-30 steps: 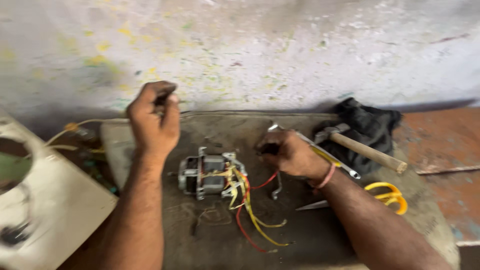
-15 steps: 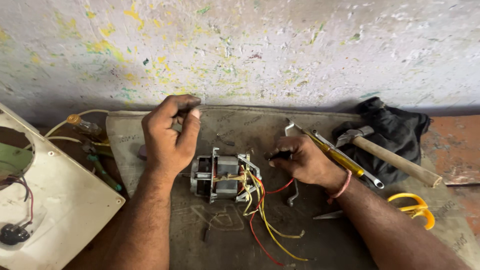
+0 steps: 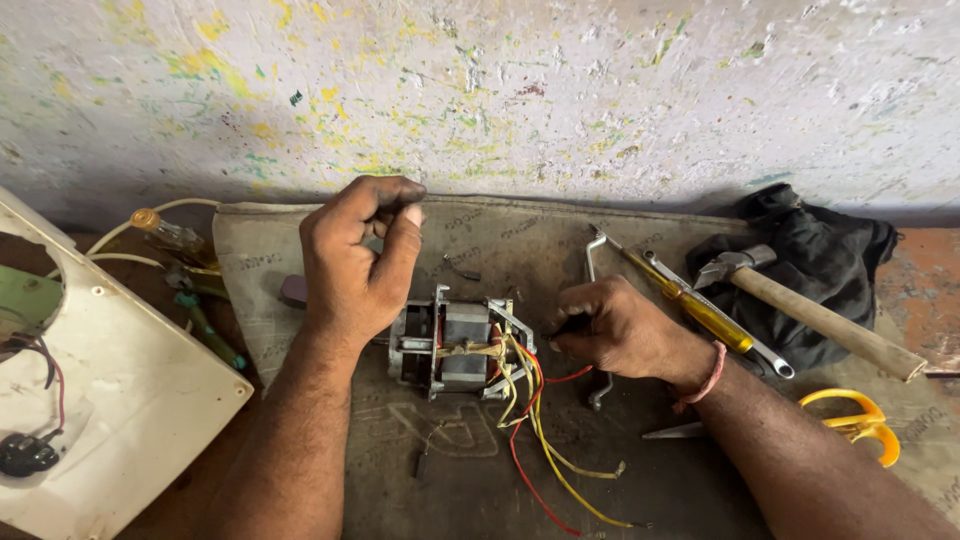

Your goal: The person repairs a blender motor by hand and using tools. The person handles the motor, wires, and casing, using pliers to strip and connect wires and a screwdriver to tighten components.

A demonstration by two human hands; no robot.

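Left hand (image 3: 358, 262) pinch contents hidden; white panel (image 3: 120, 400) cut off left.

The mat (image 3: 620, 480) lies open in front of the motor (image 3: 455, 348), crossed only by trailing wires (image 3: 545, 450). Behind the motor, a bare strip runs to the wall (image 3: 500, 90), with one small dark piece (image 3: 462, 268) lying on it. To the right, the wrench (image 3: 592, 310), screwdriver (image 3: 690, 305), hammer (image 3: 810, 315), black cloth (image 3: 830, 250) and scissors (image 3: 850, 420) crowd the way. To the left, the white panel (image 3: 120, 400) and pliers (image 3: 205, 325) close in.
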